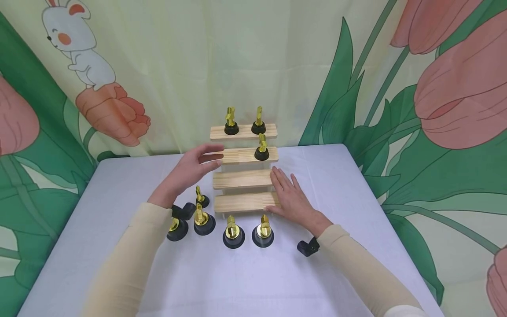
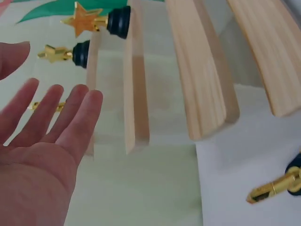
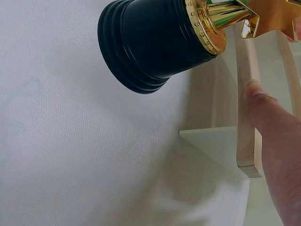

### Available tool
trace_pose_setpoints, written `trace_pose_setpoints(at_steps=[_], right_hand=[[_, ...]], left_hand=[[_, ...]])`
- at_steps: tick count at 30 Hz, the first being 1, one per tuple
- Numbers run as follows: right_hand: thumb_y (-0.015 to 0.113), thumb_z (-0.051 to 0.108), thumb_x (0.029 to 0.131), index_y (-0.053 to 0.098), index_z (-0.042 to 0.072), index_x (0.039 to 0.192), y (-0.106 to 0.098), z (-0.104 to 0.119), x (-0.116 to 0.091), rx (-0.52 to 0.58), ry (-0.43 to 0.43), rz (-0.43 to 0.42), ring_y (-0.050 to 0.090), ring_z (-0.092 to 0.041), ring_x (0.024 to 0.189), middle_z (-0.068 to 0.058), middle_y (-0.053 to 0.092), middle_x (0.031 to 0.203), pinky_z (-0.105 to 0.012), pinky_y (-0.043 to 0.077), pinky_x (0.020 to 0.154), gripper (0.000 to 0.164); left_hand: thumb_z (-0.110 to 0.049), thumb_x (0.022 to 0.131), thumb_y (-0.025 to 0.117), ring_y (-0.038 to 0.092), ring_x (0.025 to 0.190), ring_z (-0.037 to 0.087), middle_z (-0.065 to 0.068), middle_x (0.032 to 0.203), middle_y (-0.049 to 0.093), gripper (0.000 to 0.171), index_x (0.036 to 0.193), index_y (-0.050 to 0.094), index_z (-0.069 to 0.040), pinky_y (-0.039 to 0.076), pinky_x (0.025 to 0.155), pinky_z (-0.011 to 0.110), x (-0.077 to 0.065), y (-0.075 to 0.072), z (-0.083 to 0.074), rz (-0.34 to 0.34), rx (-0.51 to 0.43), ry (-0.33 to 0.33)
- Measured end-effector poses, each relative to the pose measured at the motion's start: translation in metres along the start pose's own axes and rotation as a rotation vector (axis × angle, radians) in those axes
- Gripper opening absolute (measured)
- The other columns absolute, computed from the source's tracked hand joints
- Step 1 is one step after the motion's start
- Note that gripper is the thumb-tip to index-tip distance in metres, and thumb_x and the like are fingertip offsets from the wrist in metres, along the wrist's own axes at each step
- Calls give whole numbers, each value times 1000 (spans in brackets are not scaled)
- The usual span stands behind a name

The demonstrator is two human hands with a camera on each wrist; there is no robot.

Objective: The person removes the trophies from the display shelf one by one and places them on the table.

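A stepped wooden rack has several pale plank tiers. Two gold star trophies with black bases, one on the left and one on the right, stand on the top tier. Another star trophy stands at the right of the tier below. My left hand holds nothing, fingers spread beside that tier's left end. At the right end of the lower two tiers rests my right hand, fingers straight, its thumb against the front edge of the lowest plank.
Before the rack on the white-clothed table stand more star trophies, including a front left one and a front right one. Several others are grouped near my left wrist, one partly hidden by it. A printed curtain hangs behind.
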State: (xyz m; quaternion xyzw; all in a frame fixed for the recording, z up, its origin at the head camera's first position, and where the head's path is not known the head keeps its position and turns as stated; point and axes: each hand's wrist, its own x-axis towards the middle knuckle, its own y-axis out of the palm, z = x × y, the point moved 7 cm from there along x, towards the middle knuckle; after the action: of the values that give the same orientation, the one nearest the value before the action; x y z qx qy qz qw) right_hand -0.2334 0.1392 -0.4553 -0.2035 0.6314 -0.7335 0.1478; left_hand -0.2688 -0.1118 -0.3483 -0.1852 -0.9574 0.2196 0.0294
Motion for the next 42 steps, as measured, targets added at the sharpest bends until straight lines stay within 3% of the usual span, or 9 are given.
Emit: trace_pose_setpoints(at_steps=[7, 18, 22, 29, 42], right_hand=[[73, 58, 82, 12, -2, 157, 0, 1, 0, 13, -12, -16, 15, -35, 153, -18, 10, 166, -59, 14, 124, 113], [72, 59, 82, 11, 0, 158, -2, -1, 1, 0, 14, 4, 14, -33, 154, -17, 10, 167, -58, 13, 125, 114], [70, 60, 83, 7, 2, 158, -1, -2, 2, -5, 33, 34, 11, -31, 155, -15, 7, 167, -56, 11, 126, 114], [70, 61, 83, 7, 3, 159, 0, -2, 2, 3, 32, 41, 12, -32, 155, -14, 6, 167, -56, 11, 126, 114], [70, 60, 83, 7, 4, 159, 2, -3, 2, 21, 31, 35, 10, -31, 155, -12, 4, 168, -57, 10, 125, 113]], left_hand=[[-20, 97, 65, 52, 136, 23, 0, 148, 50, 50, 144, 48, -19, 44, 112, 47, 15, 10, -10, 11, -92, 48], [-19, 94, 69, 48, 138, 22, 4, 150, 47, 54, 144, 49, -17, 49, 107, 46, 36, 24, -20, 21, -195, 119], [-19, 93, 69, 47, 139, 19, -1, 150, 48, 54, 143, 49, -22, 51, 105, 44, 43, 29, -25, 11, -195, 137], [-17, 96, 66, 44, 141, 19, -3, 151, 46, 54, 146, 46, -20, 47, 110, 46, 49, 41, -31, 12, -187, 132], [-15, 97, 63, 39, 144, 20, -7, 152, 45, 54, 147, 46, -23, 43, 113, 48, 71, 63, -29, 9, -178, 105]])
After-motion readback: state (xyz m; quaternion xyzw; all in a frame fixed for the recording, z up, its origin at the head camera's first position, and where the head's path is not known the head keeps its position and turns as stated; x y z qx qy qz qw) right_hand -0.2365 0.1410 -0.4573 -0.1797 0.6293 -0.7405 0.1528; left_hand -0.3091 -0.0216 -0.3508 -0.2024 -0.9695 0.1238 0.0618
